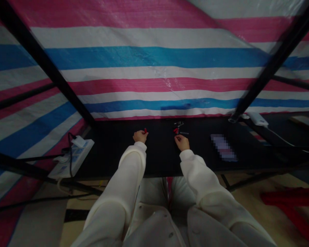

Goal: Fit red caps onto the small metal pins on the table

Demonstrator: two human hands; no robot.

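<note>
My left hand (140, 136) is closed over the black tabletop, with a small red piece (145, 130) pinched at its fingertips. The red piece is too small to tell its kind. To the right, my right hand (182, 142) has its fingers pressed together, and what they hold, if anything, is hidden. Just beyond those fingertips lie small red parts (175, 130). A thin grey rod-like piece (184, 133) rests beside them. Several small silvery parts (179, 123) are scattered a little further back.
A white power strip (82, 156) with plugs and cables sits at the left end of the black table (159, 161). Toward the right lies a pixelated phone-like slab (223, 147). A white adapter (258, 119) with a cable is farther right. Black frame posts (267, 68) stand before striped sheeting.
</note>
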